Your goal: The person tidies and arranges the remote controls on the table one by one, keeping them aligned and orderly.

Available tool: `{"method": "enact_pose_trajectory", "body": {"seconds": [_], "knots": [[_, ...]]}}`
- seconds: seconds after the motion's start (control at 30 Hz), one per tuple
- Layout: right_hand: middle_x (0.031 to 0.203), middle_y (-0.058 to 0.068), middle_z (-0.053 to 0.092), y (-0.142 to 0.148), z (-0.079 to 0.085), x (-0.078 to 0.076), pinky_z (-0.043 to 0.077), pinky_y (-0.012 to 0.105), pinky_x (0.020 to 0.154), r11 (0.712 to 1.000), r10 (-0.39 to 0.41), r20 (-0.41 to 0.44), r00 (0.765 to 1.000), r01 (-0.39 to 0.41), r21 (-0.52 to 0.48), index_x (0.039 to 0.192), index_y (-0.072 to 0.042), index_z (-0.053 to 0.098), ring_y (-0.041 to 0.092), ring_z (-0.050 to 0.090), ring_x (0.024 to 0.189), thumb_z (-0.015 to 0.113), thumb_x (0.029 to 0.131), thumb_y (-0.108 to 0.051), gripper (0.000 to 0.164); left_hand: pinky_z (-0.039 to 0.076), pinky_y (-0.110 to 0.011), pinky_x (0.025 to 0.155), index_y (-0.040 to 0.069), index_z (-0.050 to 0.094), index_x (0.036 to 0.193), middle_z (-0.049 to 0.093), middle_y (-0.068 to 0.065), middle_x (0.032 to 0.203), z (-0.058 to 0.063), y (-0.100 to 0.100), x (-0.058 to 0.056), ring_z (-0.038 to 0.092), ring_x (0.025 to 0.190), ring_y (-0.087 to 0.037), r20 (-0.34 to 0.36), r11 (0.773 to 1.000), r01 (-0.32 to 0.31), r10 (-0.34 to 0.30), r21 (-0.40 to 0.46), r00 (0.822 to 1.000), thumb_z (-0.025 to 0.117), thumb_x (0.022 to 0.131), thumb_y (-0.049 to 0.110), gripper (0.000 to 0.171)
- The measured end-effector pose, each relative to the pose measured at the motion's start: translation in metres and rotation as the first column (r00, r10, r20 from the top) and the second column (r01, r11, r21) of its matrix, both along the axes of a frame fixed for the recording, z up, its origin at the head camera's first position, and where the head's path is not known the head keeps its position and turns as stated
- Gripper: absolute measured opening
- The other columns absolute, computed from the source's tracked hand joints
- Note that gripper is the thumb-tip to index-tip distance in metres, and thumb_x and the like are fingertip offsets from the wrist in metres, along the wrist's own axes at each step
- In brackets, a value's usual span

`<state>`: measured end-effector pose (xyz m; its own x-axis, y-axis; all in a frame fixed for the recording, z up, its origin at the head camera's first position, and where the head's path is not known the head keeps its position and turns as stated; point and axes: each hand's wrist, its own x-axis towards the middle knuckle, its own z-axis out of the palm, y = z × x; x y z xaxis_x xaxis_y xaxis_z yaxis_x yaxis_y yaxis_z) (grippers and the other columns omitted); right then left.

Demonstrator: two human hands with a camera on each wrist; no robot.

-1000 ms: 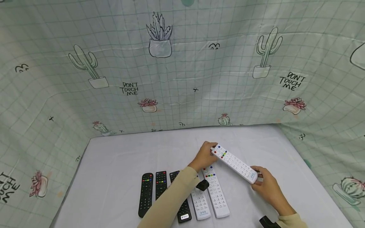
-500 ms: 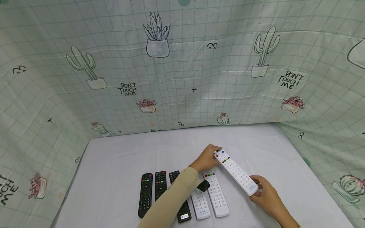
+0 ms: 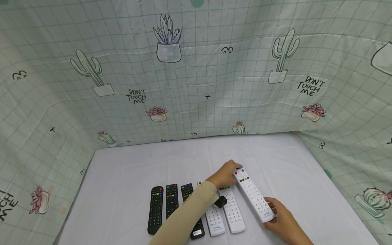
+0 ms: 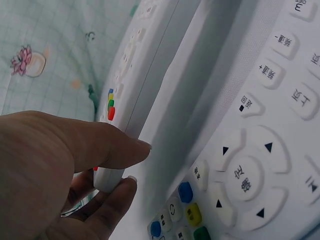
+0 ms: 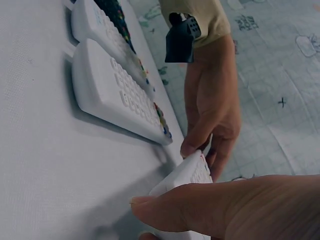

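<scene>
A white remote control with coloured buttons at its far end slants just above the table, right of the row. My left hand pinches its far end, thumb on one side and fingers on the other, as the left wrist view shows. The near end is gripped by my right hand, whose thumb lies along its side. Beside it lies another white remote, the closest in the row. My left forearm crosses over the row and hides parts of several remotes.
Left of that lie a white remote and three black ones: one partly covered, a middle one and the leftmost. A cactus-print cloth walls the white table at the back and sides.
Both hands have brought the held white remote lower and nearer. It has turned from a strong slant toward the direction of the row. The lying remotes stay put.
</scene>
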<state>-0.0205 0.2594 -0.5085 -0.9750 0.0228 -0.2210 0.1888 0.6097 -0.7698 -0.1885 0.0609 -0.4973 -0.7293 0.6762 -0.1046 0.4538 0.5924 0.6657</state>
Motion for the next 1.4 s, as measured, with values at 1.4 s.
{"method": "enact_pose_trajectory", "body": {"seconds": [1.4], "knots": [[0.105, 0.012, 0.061, -0.018, -0.016, 0.007, 0.057, 0.025, 0.069, 0.993, 0.046, 0.028, 0.999, -0.049, 0.107, 0.136, 0.021, 0.048, 0.017, 0.059, 0.089, 0.089, 0.073, 0.011, 0.076, 0.045, -0.017, 0.091, 0.011, 0.061, 0.148, 0.059, -0.003, 0.129, -0.010, 0.012, 0.009, 0.052, 0.109, -0.010, -0.021, 0.988, -0.001, -0.003, -0.156, 1.000, 0.072, 0.086, -0.011, 0.067]]}}
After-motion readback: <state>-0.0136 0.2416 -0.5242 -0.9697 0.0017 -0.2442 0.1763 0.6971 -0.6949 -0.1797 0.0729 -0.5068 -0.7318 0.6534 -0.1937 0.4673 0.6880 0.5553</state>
